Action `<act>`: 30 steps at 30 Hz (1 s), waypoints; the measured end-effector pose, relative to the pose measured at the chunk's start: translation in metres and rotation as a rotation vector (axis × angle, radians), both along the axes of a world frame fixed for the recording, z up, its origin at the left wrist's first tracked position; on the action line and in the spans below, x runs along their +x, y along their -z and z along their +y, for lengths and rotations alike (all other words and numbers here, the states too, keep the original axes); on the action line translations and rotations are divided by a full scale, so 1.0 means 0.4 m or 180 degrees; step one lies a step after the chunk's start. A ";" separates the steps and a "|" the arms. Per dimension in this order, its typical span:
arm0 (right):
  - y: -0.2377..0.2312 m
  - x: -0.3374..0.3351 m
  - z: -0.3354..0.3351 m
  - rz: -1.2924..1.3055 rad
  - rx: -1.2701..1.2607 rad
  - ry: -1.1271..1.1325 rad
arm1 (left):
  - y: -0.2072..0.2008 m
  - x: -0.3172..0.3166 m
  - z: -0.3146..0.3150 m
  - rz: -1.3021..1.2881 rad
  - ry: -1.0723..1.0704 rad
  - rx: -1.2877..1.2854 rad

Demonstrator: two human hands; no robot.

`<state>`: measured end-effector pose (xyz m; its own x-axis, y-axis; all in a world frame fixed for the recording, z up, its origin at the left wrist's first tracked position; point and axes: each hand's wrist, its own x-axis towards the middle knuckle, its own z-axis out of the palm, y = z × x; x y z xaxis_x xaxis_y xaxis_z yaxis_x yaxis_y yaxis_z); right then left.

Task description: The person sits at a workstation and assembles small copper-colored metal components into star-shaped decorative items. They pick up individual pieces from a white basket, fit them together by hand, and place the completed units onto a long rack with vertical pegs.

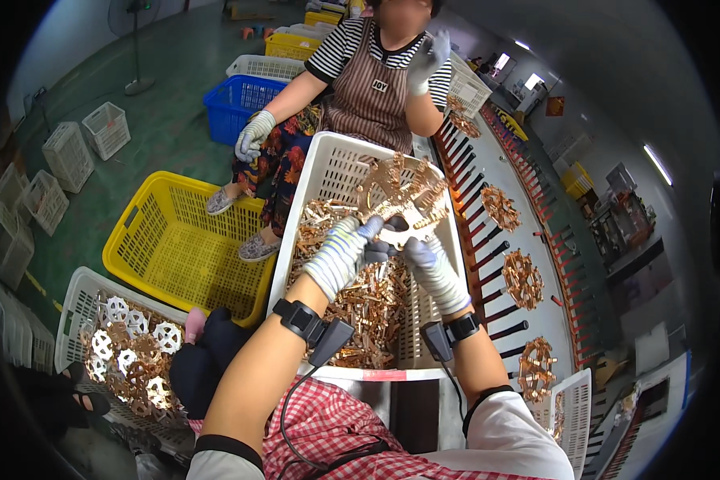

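Observation:
Both my hands wear striped gloves with grey fingertips. Between them is a round, copper-coloured metal wheel-like piece (420, 214) with small metal parts standing around its rim. My left hand (338, 254) is closed on its near left edge, and my right hand (436, 272) grips its near right side. The piece is tilted above a white crate (296, 232), whose bottom is heaped with small copper-coloured metal parts (368, 308). Part of my fingers is hidden behind the piece.
A co-worker (368, 88) in gloves sits across the crate. To the right, a conveyor (528, 232) with rod-like bars carries similar pieces (522, 280). A yellow basket (176, 256) and a white crate of wheel-like plates (76, 320) stand left; a blue basket (224, 112) lies farther off.

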<state>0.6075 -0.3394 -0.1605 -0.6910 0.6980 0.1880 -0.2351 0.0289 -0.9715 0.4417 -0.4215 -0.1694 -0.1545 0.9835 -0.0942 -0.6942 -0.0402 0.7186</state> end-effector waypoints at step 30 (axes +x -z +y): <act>-0.045 -0.010 0.004 0.0067 0.0583 0.1408 | -0.036 -0.011 0.004 0.4153 -0.1528 0.0224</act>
